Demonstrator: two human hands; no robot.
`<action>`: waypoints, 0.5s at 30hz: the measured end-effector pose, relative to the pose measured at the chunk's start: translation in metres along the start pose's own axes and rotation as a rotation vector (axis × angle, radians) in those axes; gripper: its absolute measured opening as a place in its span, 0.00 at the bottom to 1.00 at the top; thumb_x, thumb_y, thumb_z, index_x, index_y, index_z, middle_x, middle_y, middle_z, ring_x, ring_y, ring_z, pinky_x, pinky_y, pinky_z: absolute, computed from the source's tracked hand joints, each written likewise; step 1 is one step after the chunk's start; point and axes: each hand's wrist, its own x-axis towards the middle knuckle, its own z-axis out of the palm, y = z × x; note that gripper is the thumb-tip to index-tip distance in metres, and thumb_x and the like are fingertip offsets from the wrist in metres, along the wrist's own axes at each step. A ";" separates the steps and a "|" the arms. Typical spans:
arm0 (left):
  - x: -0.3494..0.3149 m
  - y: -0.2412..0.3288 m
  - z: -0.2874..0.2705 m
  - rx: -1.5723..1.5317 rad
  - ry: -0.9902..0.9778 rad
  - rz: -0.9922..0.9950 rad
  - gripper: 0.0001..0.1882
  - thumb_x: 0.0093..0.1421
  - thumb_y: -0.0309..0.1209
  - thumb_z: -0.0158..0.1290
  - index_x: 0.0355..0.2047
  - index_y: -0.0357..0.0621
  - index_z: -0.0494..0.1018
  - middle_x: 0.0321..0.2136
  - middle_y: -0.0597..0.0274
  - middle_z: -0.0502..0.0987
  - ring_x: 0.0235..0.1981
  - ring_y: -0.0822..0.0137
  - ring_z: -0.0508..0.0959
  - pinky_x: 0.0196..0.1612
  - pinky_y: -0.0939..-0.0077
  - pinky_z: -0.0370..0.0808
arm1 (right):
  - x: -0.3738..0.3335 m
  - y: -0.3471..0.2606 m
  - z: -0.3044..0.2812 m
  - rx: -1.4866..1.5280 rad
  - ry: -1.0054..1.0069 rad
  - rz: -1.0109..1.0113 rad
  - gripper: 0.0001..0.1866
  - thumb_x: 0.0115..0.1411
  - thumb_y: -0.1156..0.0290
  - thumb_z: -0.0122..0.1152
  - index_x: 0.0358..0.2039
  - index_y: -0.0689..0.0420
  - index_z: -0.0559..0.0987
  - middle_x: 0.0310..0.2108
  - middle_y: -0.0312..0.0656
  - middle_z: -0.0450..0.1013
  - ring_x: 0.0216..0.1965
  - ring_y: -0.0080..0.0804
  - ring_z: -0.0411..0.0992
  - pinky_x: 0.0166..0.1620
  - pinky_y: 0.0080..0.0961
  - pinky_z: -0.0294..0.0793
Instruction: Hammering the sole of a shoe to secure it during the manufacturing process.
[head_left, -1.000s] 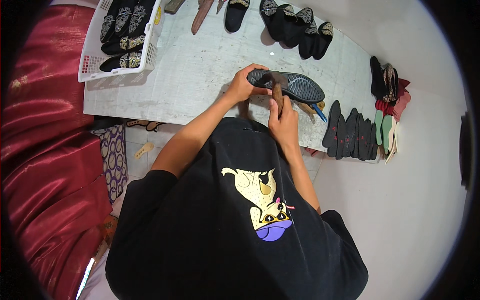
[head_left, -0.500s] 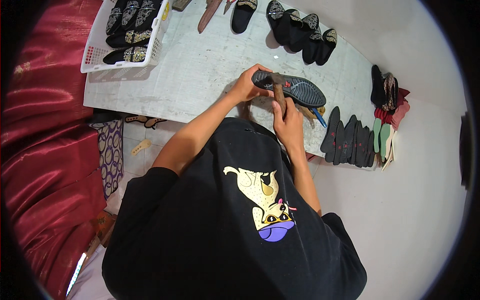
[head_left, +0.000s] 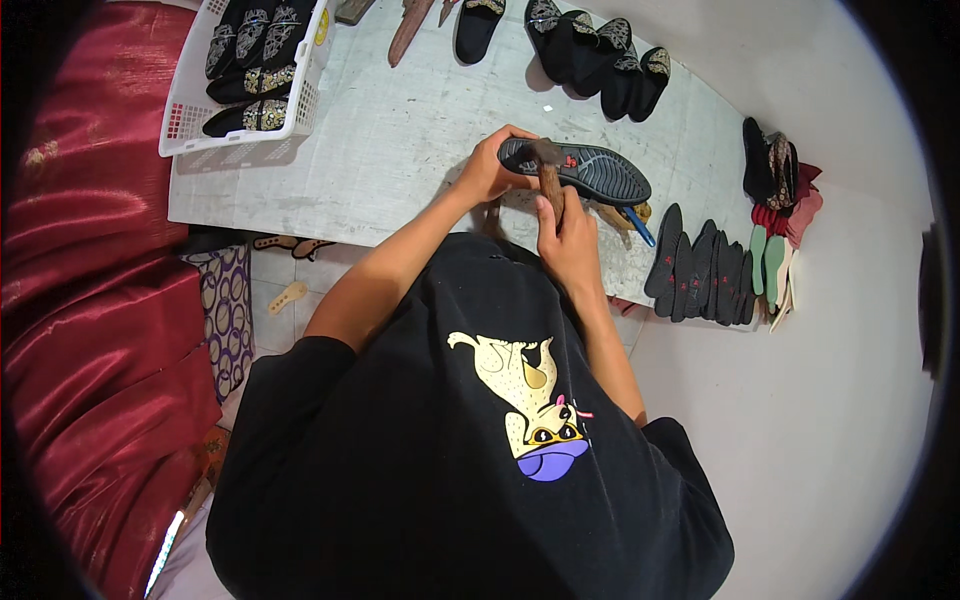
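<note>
A black shoe [head_left: 606, 177] lies sole up over the near part of the table, its ridged sole facing me. My left hand [head_left: 492, 168] grips its left end, with the fingers partly hidden behind it. In my right hand [head_left: 571, 243] is a hammer [head_left: 550, 187], held by its brown wooden handle. The dark hammer head lies over the left part of the sole; whether it touches cannot be made out. Below the shoe's right end, a blue-handled tool [head_left: 638, 227] sticks out beside a yellowish object [head_left: 612, 215], partly hidden.
A white basket [head_left: 303, 118] with several decorated black slippers stands at the far left of the table [head_left: 390, 130]. More slippers [head_left: 600, 60] lie at the back. Black soles [head_left: 690, 270] line the right edge, near green insoles [head_left: 774, 262]. A red curtain [head_left: 100, 300] hangs at the left.
The hammer and my right hand have shifted slightly left and up against the shoe. My left hand keeps its grip. The whole view has moved a little.
</note>
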 end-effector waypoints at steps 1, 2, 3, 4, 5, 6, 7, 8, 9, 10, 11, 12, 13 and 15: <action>-0.001 -0.001 -0.001 -0.004 -0.005 0.110 0.33 0.45 0.23 0.76 0.52 0.41 0.75 0.44 0.62 0.84 0.46 0.72 0.81 0.54 0.72 0.77 | 0.006 -0.003 -0.003 0.000 -0.002 0.001 0.15 0.71 0.63 0.62 0.37 0.64 0.73 0.22 0.64 0.74 0.27 0.70 0.76 0.27 0.51 0.71; -0.001 -0.001 -0.001 -0.001 -0.005 0.109 0.33 0.45 0.23 0.76 0.52 0.41 0.75 0.44 0.62 0.84 0.46 0.72 0.81 0.54 0.72 0.77 | 0.014 -0.007 -0.009 -0.020 -0.033 -0.008 0.15 0.71 0.63 0.61 0.37 0.64 0.73 0.22 0.64 0.74 0.27 0.70 0.76 0.27 0.51 0.71; 0.000 0.000 -0.001 0.049 0.021 0.056 0.34 0.43 0.28 0.79 0.51 0.42 0.75 0.43 0.61 0.84 0.44 0.71 0.82 0.52 0.71 0.78 | 0.020 -0.009 -0.012 -0.041 -0.063 -0.018 0.15 0.71 0.63 0.61 0.37 0.64 0.73 0.22 0.64 0.74 0.27 0.70 0.76 0.28 0.51 0.71; 0.001 -0.002 -0.001 0.098 0.045 0.004 0.36 0.41 0.33 0.81 0.49 0.42 0.76 0.41 0.61 0.85 0.42 0.71 0.83 0.50 0.71 0.79 | 0.023 -0.006 -0.011 -0.041 -0.061 -0.017 0.15 0.71 0.63 0.61 0.37 0.64 0.73 0.22 0.64 0.74 0.27 0.70 0.76 0.28 0.51 0.71; 0.002 -0.003 -0.002 0.098 0.043 0.005 0.36 0.41 0.33 0.81 0.49 0.42 0.76 0.41 0.61 0.85 0.42 0.71 0.83 0.50 0.71 0.79 | 0.025 -0.002 -0.008 -0.031 -0.030 -0.051 0.15 0.71 0.63 0.61 0.38 0.65 0.73 0.22 0.64 0.74 0.27 0.70 0.76 0.28 0.51 0.72; 0.002 -0.004 -0.003 0.106 0.033 0.036 0.36 0.41 0.33 0.81 0.49 0.41 0.77 0.41 0.60 0.85 0.41 0.70 0.83 0.50 0.70 0.79 | 0.026 0.000 -0.007 -0.021 0.001 -0.086 0.16 0.71 0.63 0.61 0.38 0.65 0.73 0.23 0.64 0.75 0.27 0.70 0.76 0.28 0.51 0.72; 0.003 -0.006 -0.004 0.113 0.030 0.068 0.35 0.42 0.34 0.81 0.49 0.40 0.77 0.41 0.60 0.85 0.41 0.70 0.83 0.50 0.70 0.79 | 0.028 -0.002 -0.008 -0.022 0.000 -0.090 0.16 0.71 0.63 0.61 0.38 0.65 0.73 0.23 0.64 0.75 0.27 0.70 0.76 0.28 0.51 0.72; 0.002 -0.007 -0.004 0.112 0.034 0.070 0.35 0.42 0.34 0.81 0.49 0.40 0.77 0.41 0.60 0.85 0.41 0.70 0.83 0.50 0.70 0.79 | 0.031 -0.005 -0.010 -0.054 -0.039 -0.057 0.15 0.71 0.64 0.61 0.39 0.66 0.73 0.23 0.64 0.75 0.28 0.70 0.76 0.29 0.51 0.73; 0.001 -0.009 -0.003 0.129 0.049 0.095 0.35 0.42 0.34 0.81 0.49 0.40 0.77 0.41 0.59 0.85 0.42 0.70 0.83 0.50 0.70 0.78 | 0.032 -0.007 -0.010 -0.087 -0.078 -0.023 0.15 0.72 0.64 0.60 0.39 0.66 0.73 0.24 0.65 0.75 0.29 0.70 0.77 0.29 0.51 0.73; 0.000 -0.009 -0.004 0.147 0.064 0.119 0.35 0.42 0.34 0.81 0.49 0.40 0.78 0.41 0.59 0.85 0.42 0.69 0.83 0.51 0.71 0.78 | 0.031 -0.007 -0.007 -0.087 -0.079 -0.026 0.15 0.72 0.64 0.60 0.39 0.66 0.73 0.24 0.65 0.75 0.29 0.70 0.77 0.29 0.51 0.73; 0.001 -0.008 -0.003 0.147 0.067 0.119 0.35 0.42 0.34 0.81 0.49 0.40 0.78 0.41 0.59 0.85 0.42 0.69 0.83 0.51 0.71 0.78 | 0.026 -0.006 -0.002 -0.031 -0.029 -0.048 0.16 0.72 0.64 0.60 0.39 0.66 0.73 0.24 0.65 0.75 0.29 0.70 0.77 0.30 0.51 0.73; 0.001 -0.008 -0.001 0.101 0.049 0.097 0.34 0.43 0.33 0.80 0.50 0.40 0.78 0.41 0.58 0.85 0.43 0.70 0.82 0.51 0.71 0.78 | 0.023 -0.005 0.000 0.025 0.021 -0.069 0.16 0.72 0.63 0.60 0.39 0.66 0.73 0.24 0.65 0.75 0.30 0.70 0.77 0.31 0.52 0.73; 0.000 -0.009 0.000 0.053 0.034 0.073 0.34 0.43 0.32 0.80 0.50 0.40 0.78 0.41 0.57 0.85 0.44 0.70 0.82 0.51 0.71 0.77 | 0.019 -0.006 0.000 -0.014 -0.018 -0.011 0.15 0.72 0.64 0.60 0.38 0.66 0.72 0.24 0.65 0.75 0.30 0.70 0.77 0.31 0.52 0.73; -0.001 -0.012 -0.001 0.025 0.033 0.044 0.33 0.44 0.30 0.79 0.50 0.40 0.78 0.42 0.57 0.85 0.45 0.71 0.82 0.52 0.71 0.77 | 0.016 -0.004 0.004 -0.030 -0.037 -0.011 0.15 0.73 0.63 0.59 0.39 0.65 0.73 0.23 0.63 0.74 0.27 0.67 0.76 0.29 0.49 0.72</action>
